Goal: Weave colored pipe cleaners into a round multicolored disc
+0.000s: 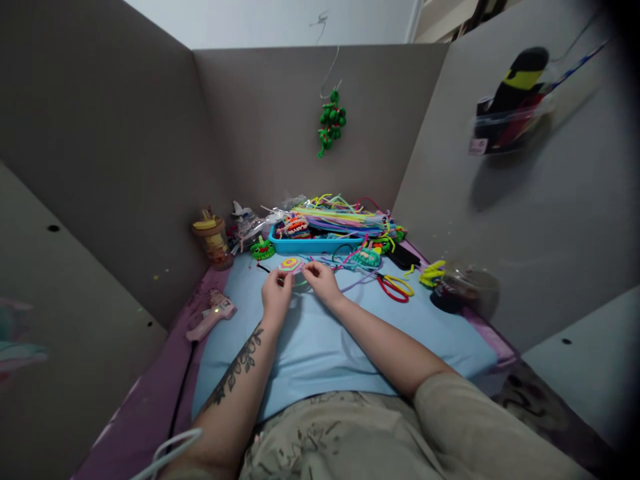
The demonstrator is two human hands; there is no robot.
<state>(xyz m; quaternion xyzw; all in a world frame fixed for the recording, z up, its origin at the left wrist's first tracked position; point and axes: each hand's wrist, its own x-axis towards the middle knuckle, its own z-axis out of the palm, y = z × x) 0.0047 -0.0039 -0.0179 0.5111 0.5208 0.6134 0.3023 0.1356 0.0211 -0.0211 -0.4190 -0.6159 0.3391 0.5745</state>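
Observation:
My left hand point(277, 292) is closed at the lower edge of a small round coil of pipe cleaners point(291, 264), ringed in yellow, pink and orange. Just to its right, my right hand point(323, 281) pinches at the coil's right side, seemingly on a pipe cleaner strand too thin to make out clearly. Both hands are raised a little over the light blue cloth point(330, 347). Beyond them, loose pipe cleaners and a teal pipe cleaner piece point(367, 257) lie in front of the blue tray point(320, 246).
Bundled pipe cleaners point(340, 217) heap over the tray. Red-and-yellow-handled scissors point(395, 288) lie to the right, near a dark jar point(447, 297). A pink glue gun point(213, 319) rests at left, below a cup point(211, 237). Grey panels enclose three sides; a green ornament point(332, 122) hangs at the back.

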